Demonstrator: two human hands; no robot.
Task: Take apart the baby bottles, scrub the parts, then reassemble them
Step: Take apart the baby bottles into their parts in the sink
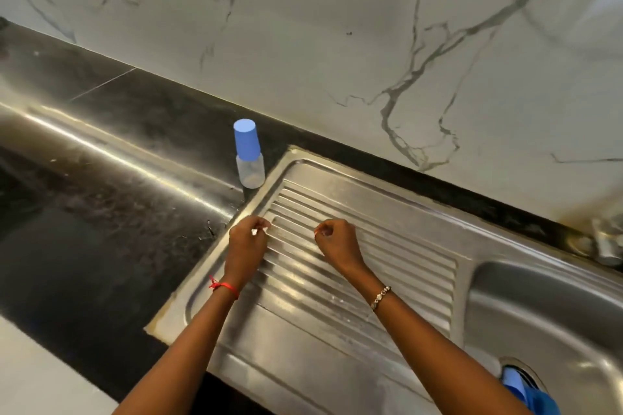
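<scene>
The left grip (247, 239) is being held just above the ribbed steel drainboard (387, 246), its fingers curled in with the thumb and fingertips drawn together; whether anything is being pinched between them cannot be told. The right grip (337, 242) is being held beside it over the same ridges, near but apart, fingers likewise curled inward with nothing seen in them. A red thread (224, 286) is being worn on the left wrist and a beaded bracelet (381, 296) on the right. Beyond the left grip, the baby bottle (248, 153) is being kept upright on the dark desk (84, 246), just beside the drainboard's far left corner, its blue cap (246, 138) fitted on. At the right, the sink basin (539, 313) is being shown, with a blue object (519, 387) lying at its drain. A marble wall (337, 27) is being seen behind.
</scene>
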